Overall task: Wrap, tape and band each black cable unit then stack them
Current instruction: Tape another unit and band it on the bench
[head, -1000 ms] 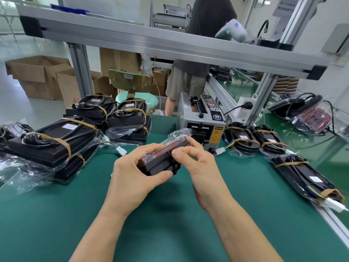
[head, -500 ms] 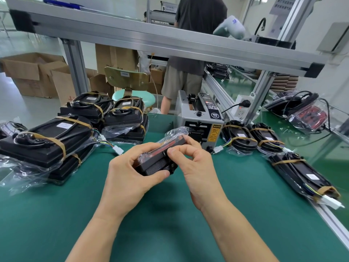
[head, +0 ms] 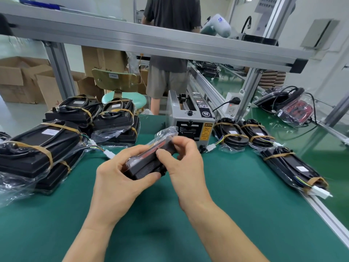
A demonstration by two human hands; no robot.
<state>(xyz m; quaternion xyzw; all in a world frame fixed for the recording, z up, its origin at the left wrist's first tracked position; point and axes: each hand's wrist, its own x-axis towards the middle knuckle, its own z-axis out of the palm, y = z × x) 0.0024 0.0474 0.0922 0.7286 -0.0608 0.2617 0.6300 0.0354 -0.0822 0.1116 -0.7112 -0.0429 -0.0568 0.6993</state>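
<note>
A black cable unit point(head: 145, 165) with a red face, inside a clear plastic bag, is held above the green mat point(head: 170, 214) at the centre. My left hand point(head: 119, 178) grips its near end from the left, thumb underneath. My right hand point(head: 181, 161) pinches the bag on the unit's top with thumb and curled fingers. The bag's loose end point(head: 166, 132) sticks up toward the tape dispenser point(head: 188, 121). Stacks of banded units point(head: 37, 148) lie at the left, and more stacked units point(head: 113, 118) sit behind them.
Three banded units point(head: 232, 133) point(head: 258, 132) point(head: 294, 167) lie along the right edge by the aluminium rail point(head: 324, 210). An unwrapped unit with red lens point(head: 294, 110) lies far right. A frame beam point(head: 151, 42) crosses overhead. A person point(head: 170, 53) stands beyond the bench; a stool point(head: 122, 97) and boxes behind.
My hands and the unit stay nearly in place. My right fingers have curled tighter over the bag on top.
</note>
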